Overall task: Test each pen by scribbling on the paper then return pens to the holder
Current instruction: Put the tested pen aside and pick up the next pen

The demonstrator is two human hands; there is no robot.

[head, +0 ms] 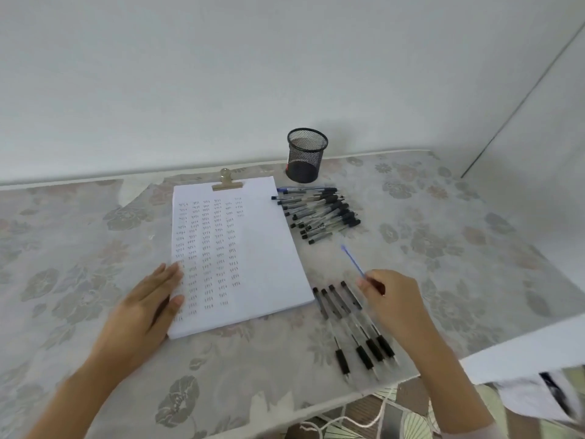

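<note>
Blue pen [353,260] blurred, marks [205,248] on paper [272,248] unreadable

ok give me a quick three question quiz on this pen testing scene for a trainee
1. True or false: the left hand grips a pen.
2. How many black pens lie in the row beside the right hand, which holds a blue pen?
3. The mesh holder stands: A) in the left hand; B) beyond the pen pile; C) right of the right hand.
Key: 1 false, it rests flat on the paper; 2 four; 3 B.
</note>
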